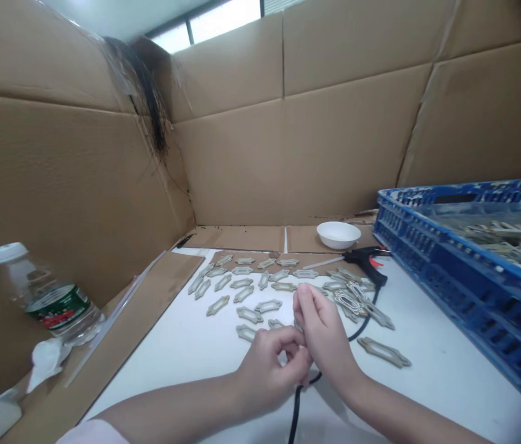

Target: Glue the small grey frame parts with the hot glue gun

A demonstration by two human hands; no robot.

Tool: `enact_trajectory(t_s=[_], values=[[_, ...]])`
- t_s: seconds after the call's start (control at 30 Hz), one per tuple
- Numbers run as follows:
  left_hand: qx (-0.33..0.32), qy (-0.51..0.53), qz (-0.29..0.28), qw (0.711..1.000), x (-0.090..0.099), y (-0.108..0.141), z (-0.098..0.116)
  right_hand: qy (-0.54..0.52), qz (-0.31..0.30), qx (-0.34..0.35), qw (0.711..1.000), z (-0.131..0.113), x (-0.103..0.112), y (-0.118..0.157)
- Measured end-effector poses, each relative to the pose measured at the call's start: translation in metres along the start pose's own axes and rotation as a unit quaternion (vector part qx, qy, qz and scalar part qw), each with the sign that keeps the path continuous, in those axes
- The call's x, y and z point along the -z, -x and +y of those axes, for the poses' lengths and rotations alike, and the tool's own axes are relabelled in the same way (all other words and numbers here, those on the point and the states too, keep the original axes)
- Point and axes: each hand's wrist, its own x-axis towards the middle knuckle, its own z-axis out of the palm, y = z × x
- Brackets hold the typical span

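My left hand (275, 369) is curled, thumb and fingers pinched together, and its fingertips meet the heel of my right hand. My right hand (325, 333) is closed too, its thumb pressed against the fingers. Whatever lies in either hand is hidden. Around and beyond them, many small grey-green openwork frames with pointed ends are spread over the white tabletop (186, 345). One such frame (384, 352) lies alone to the right of my right hand. Behind it, several more overlap in a loose heap, with a paler ornate frame (348, 302) on top.
A black glue gun (365, 256) lies beyond the heap, its black cord (296, 410) running under my hands. A white bowl (338, 234) stands at the back. On the right is a blue crate (463, 290) of frames. A water bottle (59, 305) leans left, near crumpled tissue (47, 359). Cardboard walls (311, 154) surround the table.
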Motion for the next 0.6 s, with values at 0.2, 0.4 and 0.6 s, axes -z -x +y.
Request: enact_trajectory(t_s=[0.2, 0.4, 0.6], values=[[-0.002, 0.008, 0.011, 1.0, -0.002, 0.002, 0.001, 0.004, 0.006, 0.022, 1.0, 0.0, 0.0, 0.004], [-0.003, 0.004, 0.087, 0.996, 0.004, -0.002, -0.004, 0.063, -0.06, 0.06, 0.994, -0.002, 0.002, 0.001], [0.01, -0.002, 0.144, 0.99, 0.01, -0.006, -0.011, 0.151, -0.1, 0.093, 0.979, -0.001, 0.009, -0.008]])
